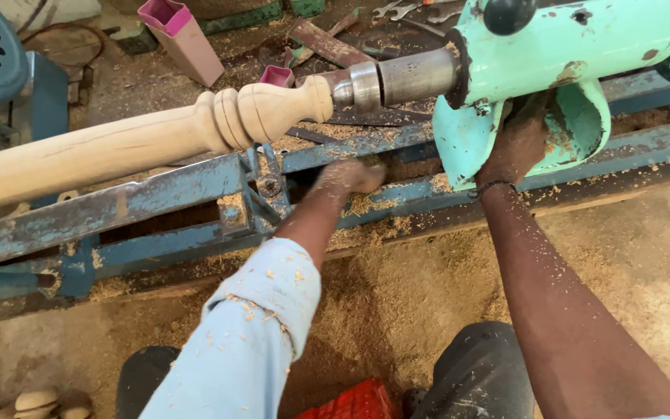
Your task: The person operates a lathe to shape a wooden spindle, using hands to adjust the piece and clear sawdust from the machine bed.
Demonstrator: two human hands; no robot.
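One turned wooden spindle (pixel 141 136) lay mounted across the blue lathe bed (pixel 157 194), its right end on the steel centre (pixel 397 77) of the green tailstock (pixel 552 54), whose base the right hand (pixel 517 143) clasped, while the blurred left hand (pixel 350 177) rested, loosely curled, on the sawdust-covered bed below.

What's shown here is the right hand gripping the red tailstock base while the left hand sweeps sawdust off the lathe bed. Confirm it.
Wrong on colour. The head view shows the right hand on a turquoise tailstock base, not red. The left hand is at the sawdust on the lathe bed.
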